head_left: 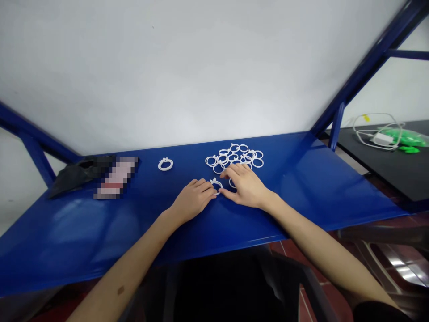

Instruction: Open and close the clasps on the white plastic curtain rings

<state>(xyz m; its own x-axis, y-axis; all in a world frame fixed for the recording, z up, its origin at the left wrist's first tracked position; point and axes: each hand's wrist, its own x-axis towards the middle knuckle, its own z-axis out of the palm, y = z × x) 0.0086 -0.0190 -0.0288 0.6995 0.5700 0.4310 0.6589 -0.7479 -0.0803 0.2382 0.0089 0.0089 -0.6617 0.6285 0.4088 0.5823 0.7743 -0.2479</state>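
Observation:
Both my hands rest on a blue table in front of a pile of several white plastic rings. My left hand has its fingers curled, and its fingertips pinch a white ring lying on the table. My right hand lies palm down with fingers bent; its thumb and fingertips touch the same ring, and its fingers reach the near edge of the pile. A separate stack of white rings sits alone to the left.
A black bag and a blurred pinkish object lie at the table's left. Blue frame struts rise at both sides. A black table at right holds a white cable and green items.

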